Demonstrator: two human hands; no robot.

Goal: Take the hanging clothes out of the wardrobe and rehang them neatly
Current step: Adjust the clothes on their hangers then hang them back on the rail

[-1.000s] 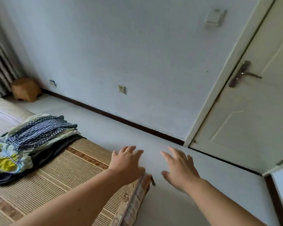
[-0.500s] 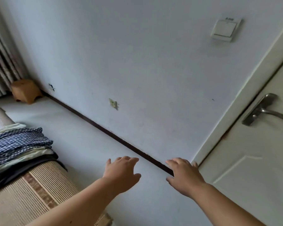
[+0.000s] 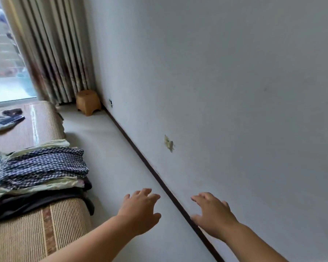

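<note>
Left hand and right hand hovered, grips apart and empty. Clothes pile on the bed was cut off at the left edge.

I have the left hand and right hand out, palms down, fingers loosely spread, above the pale floor beside the wall. Near left, a pile of clothes lies on the woven mat; far off, a stool stands by the curtain.
</note>
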